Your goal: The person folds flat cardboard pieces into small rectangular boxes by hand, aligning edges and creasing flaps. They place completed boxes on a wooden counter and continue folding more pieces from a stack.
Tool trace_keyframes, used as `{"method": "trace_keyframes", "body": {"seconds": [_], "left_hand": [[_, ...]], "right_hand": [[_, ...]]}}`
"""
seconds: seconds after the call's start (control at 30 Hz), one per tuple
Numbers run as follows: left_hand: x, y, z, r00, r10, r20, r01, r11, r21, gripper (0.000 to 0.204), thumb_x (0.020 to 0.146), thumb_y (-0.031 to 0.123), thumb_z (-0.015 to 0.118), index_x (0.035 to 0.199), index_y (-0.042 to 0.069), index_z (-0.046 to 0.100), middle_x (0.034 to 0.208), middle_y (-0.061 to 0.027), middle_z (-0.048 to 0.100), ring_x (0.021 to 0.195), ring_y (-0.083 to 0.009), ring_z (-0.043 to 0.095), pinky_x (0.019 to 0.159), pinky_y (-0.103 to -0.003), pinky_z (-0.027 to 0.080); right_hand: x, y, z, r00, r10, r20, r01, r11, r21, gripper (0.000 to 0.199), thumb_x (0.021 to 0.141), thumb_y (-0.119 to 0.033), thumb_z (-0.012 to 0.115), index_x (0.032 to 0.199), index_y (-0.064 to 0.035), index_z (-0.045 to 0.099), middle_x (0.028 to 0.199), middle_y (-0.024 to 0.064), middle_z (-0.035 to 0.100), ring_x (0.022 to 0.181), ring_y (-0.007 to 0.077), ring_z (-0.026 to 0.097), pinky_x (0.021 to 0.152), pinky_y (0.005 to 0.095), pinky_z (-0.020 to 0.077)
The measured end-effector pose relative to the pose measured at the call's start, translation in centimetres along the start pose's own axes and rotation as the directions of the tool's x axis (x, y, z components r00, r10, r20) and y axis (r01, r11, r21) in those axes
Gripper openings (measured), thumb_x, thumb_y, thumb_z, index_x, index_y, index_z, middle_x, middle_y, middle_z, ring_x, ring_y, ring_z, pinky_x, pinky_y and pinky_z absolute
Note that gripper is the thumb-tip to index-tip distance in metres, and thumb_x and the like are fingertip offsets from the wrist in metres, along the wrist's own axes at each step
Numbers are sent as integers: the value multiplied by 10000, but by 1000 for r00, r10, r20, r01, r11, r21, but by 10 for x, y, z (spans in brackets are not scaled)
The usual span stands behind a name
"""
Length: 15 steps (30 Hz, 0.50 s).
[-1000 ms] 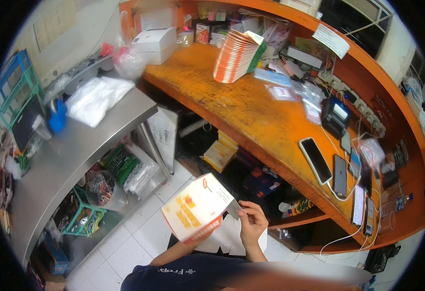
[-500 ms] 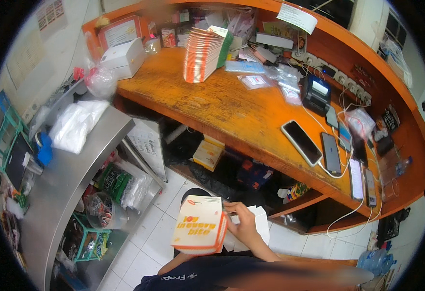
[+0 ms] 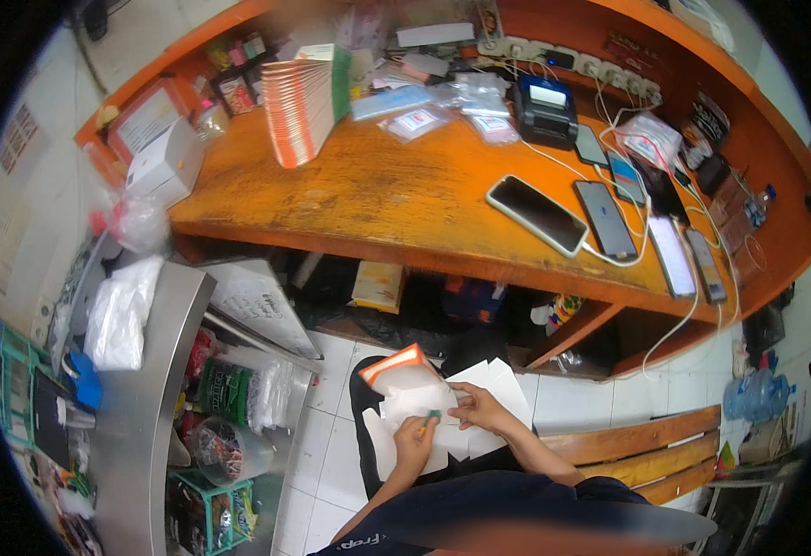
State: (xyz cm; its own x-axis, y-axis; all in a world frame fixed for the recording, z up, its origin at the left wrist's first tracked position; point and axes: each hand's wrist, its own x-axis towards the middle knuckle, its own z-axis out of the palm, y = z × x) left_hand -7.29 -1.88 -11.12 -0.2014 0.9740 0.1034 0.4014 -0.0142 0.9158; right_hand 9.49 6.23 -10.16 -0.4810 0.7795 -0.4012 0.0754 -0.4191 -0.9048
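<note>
A white cardboard box with an orange edge (image 3: 396,371) lies over my lap with its plain side and loose flaps showing. My left hand (image 3: 412,443) is closed on a small green and yellow thing (image 3: 434,416), too small to name surely, held against the white card. Just to the right, my right hand (image 3: 477,410) pinches the edge of the box's white card, thumb and fingers close together. More flat white cartons (image 3: 505,394) lie under and behind that hand. On the orange counter stands a fanned stack of folded orange-and-white boxes (image 3: 296,111).
The wooden counter (image 3: 266,208) curves across in front, holding several phones (image 3: 537,218) on cables and a black receipt printer (image 3: 546,113). A steel table (image 3: 141,389) stands at left with shelves of bags beneath. A slatted wooden bench (image 3: 646,449) is at right.
The box has turned from its printed side to its plain white side and now lies lower. My left hand has come into view with the green thing. The view has shifted right.
</note>
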Motion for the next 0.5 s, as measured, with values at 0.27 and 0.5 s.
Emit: {"method": "trace_keyframes", "body": {"seconds": [0.27, 0.5], "left_hand": [[0, -32, 11, 872, -464, 158, 460, 665, -588, 214, 919, 97, 602, 1068, -56, 619, 923, -78, 674, 779, -91, 611, 697, -198, 476], [1, -36, 3, 842, -423, 335, 539, 617, -574, 253, 886, 97, 650, 1098, -38, 618, 932, -63, 664, 816, -90, 594, 738, -210, 483]], "right_hand": [[5, 19, 18, 947, -203, -250, 111, 934, -339, 189, 782, -135, 734, 901, 2, 682, 755, 111, 697, 654, 144, 663, 605, 280, 526], [20, 24, 18, 966, -224, -132, 183, 946, -269, 234, 770, -217, 756, 859, -13, 683, 745, 101, 693, 606, 160, 643, 584, 277, 508]]}}
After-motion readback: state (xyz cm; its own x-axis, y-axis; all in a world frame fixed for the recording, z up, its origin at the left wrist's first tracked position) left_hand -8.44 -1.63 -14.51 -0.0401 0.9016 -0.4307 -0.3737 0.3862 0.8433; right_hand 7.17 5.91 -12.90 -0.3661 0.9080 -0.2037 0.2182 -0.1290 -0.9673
